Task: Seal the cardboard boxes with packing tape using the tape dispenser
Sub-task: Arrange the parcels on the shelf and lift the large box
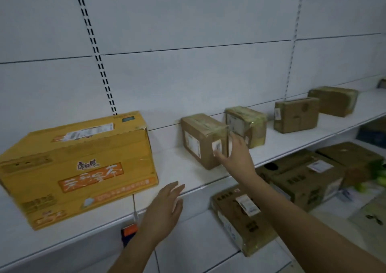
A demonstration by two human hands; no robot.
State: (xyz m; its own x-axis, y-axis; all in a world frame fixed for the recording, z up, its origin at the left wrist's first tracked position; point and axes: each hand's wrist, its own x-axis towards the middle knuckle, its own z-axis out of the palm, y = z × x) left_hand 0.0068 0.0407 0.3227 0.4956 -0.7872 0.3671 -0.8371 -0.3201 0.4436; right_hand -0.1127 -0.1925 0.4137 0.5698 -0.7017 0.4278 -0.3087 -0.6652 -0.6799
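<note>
Head view: the right hand (236, 153) reaches to a small taped brown box (200, 139) on the white shelf (183, 168), its straight, spread fingers (219, 154) touching the box's near corner. The left hand (165, 208) hovers by the shelf edge, fingers relaxed and holding nothing. A large yellow box (79, 168) sits to the left; three more brown boxes (296, 114) line the shelf to the right.
</note>
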